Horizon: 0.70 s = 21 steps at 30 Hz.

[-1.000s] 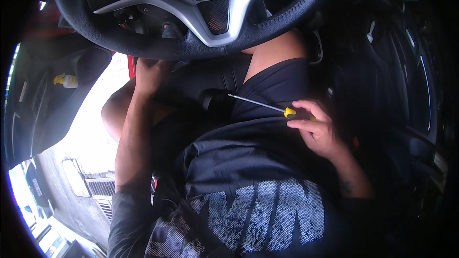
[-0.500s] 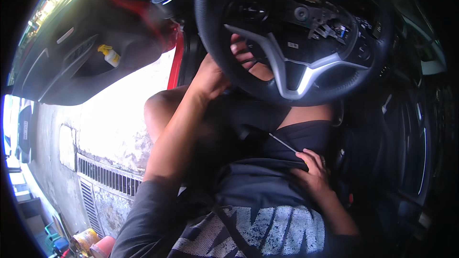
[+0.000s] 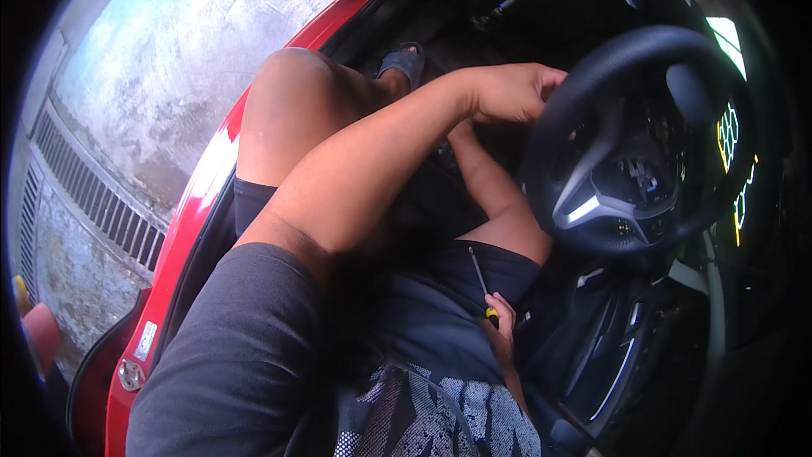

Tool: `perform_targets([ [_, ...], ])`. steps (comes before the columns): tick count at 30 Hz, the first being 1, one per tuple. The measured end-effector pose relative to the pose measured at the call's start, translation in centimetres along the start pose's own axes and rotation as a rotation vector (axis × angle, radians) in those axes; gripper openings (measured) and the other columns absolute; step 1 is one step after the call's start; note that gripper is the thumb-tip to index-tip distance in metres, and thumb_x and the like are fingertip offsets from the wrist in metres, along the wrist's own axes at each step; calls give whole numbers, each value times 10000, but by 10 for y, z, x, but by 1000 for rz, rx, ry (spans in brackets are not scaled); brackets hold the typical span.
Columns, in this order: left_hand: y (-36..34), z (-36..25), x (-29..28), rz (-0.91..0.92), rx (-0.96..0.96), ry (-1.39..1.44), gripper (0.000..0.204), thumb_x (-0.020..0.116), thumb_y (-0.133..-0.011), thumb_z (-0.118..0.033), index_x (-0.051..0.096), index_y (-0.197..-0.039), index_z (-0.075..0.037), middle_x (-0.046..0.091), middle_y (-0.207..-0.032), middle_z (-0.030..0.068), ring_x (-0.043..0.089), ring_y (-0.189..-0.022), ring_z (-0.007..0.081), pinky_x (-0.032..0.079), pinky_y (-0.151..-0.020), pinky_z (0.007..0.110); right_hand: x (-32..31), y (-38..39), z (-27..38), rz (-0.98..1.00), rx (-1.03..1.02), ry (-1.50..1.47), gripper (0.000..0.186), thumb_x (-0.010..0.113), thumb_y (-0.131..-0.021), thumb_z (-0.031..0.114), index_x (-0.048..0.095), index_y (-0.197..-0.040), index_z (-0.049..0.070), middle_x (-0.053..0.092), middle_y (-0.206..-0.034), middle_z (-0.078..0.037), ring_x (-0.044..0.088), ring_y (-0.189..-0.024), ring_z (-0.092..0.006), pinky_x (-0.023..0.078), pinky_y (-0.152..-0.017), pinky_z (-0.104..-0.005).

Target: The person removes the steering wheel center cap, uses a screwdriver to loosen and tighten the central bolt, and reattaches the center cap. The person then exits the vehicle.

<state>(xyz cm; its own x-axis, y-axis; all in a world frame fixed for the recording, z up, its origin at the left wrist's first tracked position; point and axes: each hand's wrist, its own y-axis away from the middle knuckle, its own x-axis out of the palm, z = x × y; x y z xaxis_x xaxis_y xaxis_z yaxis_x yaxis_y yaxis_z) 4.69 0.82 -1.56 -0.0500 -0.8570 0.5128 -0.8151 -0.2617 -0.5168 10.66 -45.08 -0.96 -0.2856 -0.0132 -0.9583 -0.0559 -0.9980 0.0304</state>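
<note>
My left arm stretches forward across my lap to the left side of the black steering wheel [image 3: 554,85]. My left hand [image 3: 510,93] is at the rim, its fingers mostly hidden behind the wheel, so I cannot see whether they hold anything. Low over my right thigh, my right hand [image 3: 502,315] is closed around a screwdriver [image 3: 480,269]. Its thin metal shaft points forward and a bit of yellow and black handle shows beside the fingers. The wheel's silver-trimmed centre [image 3: 582,210] has exposed parts in its hub.
The red door sill [image 3: 203,169] runs along my left, with a concrete floor [image 3: 161,59] and a metal drain grate [image 3: 101,186] outside. Pedals [image 3: 486,13] sit in the dark footwell. A dark centre console [image 3: 584,338] lies to my right.
The view has swung toward the left and tilted, so the wheel now appears farther right. My left hand stays by the wheel's left side. My right hand still holds the screwdriver.
</note>
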Motion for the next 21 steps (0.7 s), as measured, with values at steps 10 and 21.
perform_targets([
  [10,15,-18,5,-21,-47,-24,476,773,-938,-33,722,-1402,-126,790,-1226,26,708,-1105,111,551,-983,303,-18,-14,22,74,210,-152,232,780,-799,-78,792,-1003,33,656,-1432,-190,570,-1422,-408,466,-1173,-477],
  [21,4,-2,1,-30,-26,-48,402,760,-948,-16,747,-1346,-74,799,-1151,34,727,-1039,112,571,-940,292,-19,15,17,3,439,-604,172,671,-913,-146,731,-1022,-27,651,-1446,-211,557,-1460,-363,443,-1198,-456],
])
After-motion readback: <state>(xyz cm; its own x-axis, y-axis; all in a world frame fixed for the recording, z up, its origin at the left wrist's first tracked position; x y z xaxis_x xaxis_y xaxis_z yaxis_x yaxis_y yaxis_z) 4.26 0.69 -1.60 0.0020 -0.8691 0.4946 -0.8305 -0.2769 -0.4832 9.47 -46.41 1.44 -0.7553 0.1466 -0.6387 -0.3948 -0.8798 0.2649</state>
